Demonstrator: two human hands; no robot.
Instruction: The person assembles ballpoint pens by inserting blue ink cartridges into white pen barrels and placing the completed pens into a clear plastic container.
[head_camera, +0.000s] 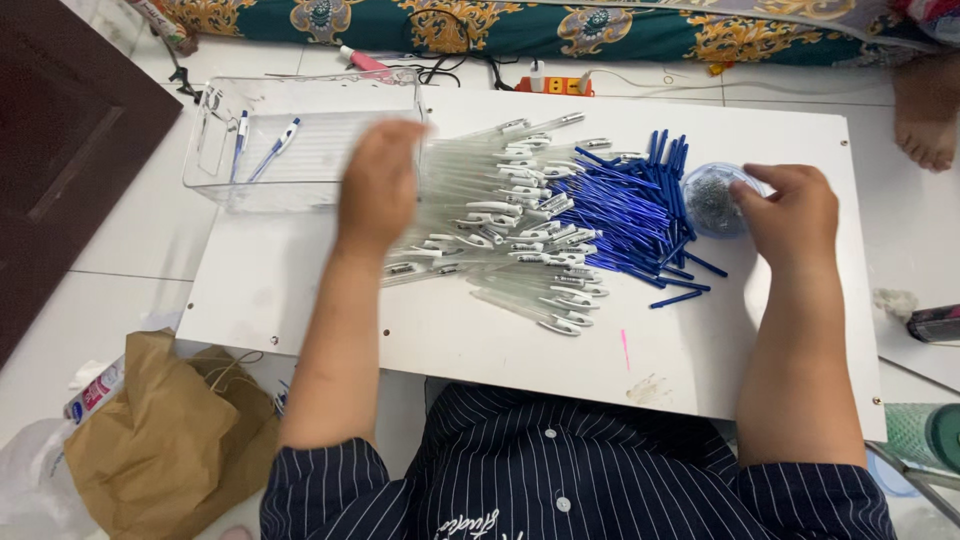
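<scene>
Two finished blue-and-white pens (262, 150) lay in the clear plastic tray (300, 180) at the white board's (480, 340) far left corner. The blurred left hand (380, 185) hovered over the heap of clear pen barrels (500, 230) mid-board; its grip couldn't be told. The right hand (790, 210) pinched at the small round tub of metal springs (712, 200) beside the blue refills (640, 215). Most parts remained unassembled.

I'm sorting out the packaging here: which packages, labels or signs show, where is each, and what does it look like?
Brown paper bag: floor, lower left, crumpled.
Labelled wrapper: atop that bag, white with red and blue.
Clear plastic bag: bottom left corner.
Pen clips: white board, small dark print.
No signs or screens.
</scene>
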